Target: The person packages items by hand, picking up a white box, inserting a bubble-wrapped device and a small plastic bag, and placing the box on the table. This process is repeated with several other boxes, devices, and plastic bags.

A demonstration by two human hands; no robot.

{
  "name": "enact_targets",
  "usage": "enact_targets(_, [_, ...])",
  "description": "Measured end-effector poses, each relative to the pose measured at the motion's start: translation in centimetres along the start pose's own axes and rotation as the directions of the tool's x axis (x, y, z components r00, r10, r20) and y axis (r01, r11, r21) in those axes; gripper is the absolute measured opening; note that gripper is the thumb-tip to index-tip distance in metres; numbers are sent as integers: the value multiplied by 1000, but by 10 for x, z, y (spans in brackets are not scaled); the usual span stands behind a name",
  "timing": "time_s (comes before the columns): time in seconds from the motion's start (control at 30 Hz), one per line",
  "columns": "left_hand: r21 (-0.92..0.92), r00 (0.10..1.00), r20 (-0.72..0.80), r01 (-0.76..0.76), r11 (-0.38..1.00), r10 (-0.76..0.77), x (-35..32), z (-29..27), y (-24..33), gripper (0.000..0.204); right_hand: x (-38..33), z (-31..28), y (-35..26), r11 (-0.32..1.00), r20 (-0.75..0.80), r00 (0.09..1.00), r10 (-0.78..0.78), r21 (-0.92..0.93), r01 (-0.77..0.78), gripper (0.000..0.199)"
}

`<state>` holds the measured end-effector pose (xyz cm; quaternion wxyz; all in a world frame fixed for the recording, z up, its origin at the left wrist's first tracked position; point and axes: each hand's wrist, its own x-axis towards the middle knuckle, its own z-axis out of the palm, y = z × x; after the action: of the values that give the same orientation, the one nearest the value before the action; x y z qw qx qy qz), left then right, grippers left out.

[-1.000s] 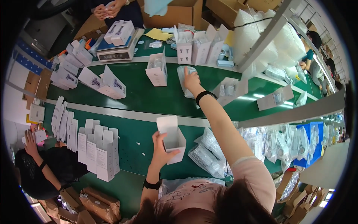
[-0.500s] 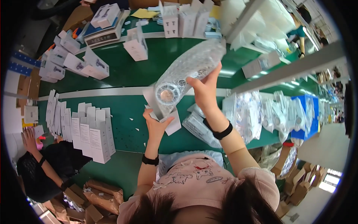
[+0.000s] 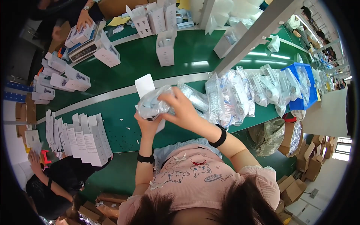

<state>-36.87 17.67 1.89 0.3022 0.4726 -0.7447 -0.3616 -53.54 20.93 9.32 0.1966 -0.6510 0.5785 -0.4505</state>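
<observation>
In front of me, my left hand (image 3: pixel 147 125) is closed round the lower part of an upright white carton (image 3: pixel 144 85), whose top flap stands up at the back. Clear bubble wrap (image 3: pixel 154 102) bulges out of the carton's mouth; the item inside the wrap is mostly hidden. My right hand (image 3: pixel 183 109) grips the wrap from the right, fingers bent over its top. Just beyond that hand, more bubble-wrapped packages (image 3: pixel 195 96) lie on the green bench.
Flat-standing white cartons (image 3: pixel 86 138) line up at the left. A blue bin (image 3: pixel 303 86) with bagged parts is at the right, past a pile of clear bags (image 3: pixel 236 97). Cartons (image 3: pixel 165 47) stand on the green belt (image 3: pixel 131 63). Another person's hand (image 3: pixel 85 20) rests on stacked boxes.
The bubble-wrapped package went from sticking far out above the carton to sitting mostly inside it. My right hand came down and left with it. Another person's hand appeared at the far left.
</observation>
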Motion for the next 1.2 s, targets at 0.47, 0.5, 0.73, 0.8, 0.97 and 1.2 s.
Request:
enact_targets(0.47, [-153,983,-181,12,988,-40,-30,26,-52,76,-38,-132,156,857,-517,715,471,75,-511,16])
enact_targets(0.5, [-153,983,-181,9,988,-37,-33,21,-55,76,-46,-154,199,811,-532,717,450,-94,-578,21])
enact_targets(0.73, [-236,971,-191,-189,953,145,-8,3,13,57,-85,-193,366,148,-397,465,791,-614,-776,33])
enact_targets(0.8, [-88,978,-166,-146,985,130,-4,-4,22,48,-85,-188,359,252,-314,463,829,-529,-810,35])
enact_targets(0.97, [140,995,-104,5,990,10,6,0,37,20,-88,-203,297,709,-574,805,150,-505,-493,14])
enact_targets(1.2, [86,977,-189,117,989,-99,22,4,27,14,-49,-119,81,848,-581,723,373,529,-13,22])
